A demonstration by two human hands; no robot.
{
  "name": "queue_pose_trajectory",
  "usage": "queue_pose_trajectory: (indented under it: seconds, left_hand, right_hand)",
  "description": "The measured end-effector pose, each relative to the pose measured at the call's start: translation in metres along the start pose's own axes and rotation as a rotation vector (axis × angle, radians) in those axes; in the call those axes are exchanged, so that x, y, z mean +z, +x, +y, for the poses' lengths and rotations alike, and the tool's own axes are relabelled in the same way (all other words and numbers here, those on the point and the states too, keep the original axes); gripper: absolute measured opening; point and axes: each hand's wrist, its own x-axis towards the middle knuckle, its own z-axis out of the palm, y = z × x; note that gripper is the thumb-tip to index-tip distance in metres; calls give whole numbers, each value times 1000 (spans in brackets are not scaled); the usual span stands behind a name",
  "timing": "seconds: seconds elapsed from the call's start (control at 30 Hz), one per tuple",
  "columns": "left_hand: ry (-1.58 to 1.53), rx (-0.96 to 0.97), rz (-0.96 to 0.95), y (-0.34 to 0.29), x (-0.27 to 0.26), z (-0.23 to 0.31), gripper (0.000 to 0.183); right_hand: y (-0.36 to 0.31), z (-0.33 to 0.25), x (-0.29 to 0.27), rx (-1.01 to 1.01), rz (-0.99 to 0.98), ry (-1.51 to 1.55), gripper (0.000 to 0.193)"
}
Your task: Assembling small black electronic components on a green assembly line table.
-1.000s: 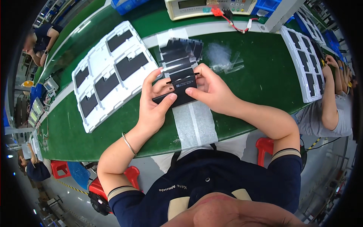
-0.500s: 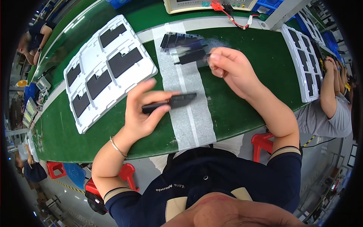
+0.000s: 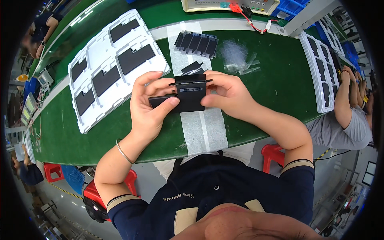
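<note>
Between my hands is a flat black L-shaped battery (image 3: pixel 191 100), held over the pale paper strip on the green bench. My left hand (image 3: pixel 146 106) is closed on its narrower left arm, thumb on the face. My right hand (image 3: pixel 232 94) pinches the right edge, thumb in front and fingers behind. Along the battery's top edge lies a black strip (image 3: pixel 190 78) with small tabs sticking out at both ends; the right fingertips touch its right end. Just beyond stands a small loose black piece (image 3: pixel 192 67) on the paper.
A white molded tray (image 3: pixel 158 66) with several black batteries lies at the left. Farther back are a row of black strips on clear film (image 3: pixel 196 44) and a heap of clear film scraps (image 3: pixel 234 56). An instrument with red leads (image 3: pixel 240 10) stands behind. Another person (image 3: pixel 340 124) works at the right.
My right hand has come down and left from the black strips to the battery, where a black strip now lies along the top edge. My left hand has turned the battery upright.
</note>
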Motion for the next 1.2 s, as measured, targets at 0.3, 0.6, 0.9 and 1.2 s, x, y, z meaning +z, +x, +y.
queue_pose_trajectory:
  seconds: [0.3, 0.6, 0.9, 1.2]
  left_hand:
    - [213, 199, -65, 7, 1, -1, 37]
    - [338, 192, -19, 10, 5, 1, 19]
    - [458, 447, 90, 11, 9, -2, 13]
    - [660, 531, -48, 0, 12, -12, 67]
  right_hand:
    - [-3, -5, 10, -120, 174, -228, 15]
    - [-2, -3, 12, -125, 154, -258, 13]
    - [0, -8, 18, -259, 213, -418, 14]
    - [8, -12, 23, -405, 399, -574, 14]
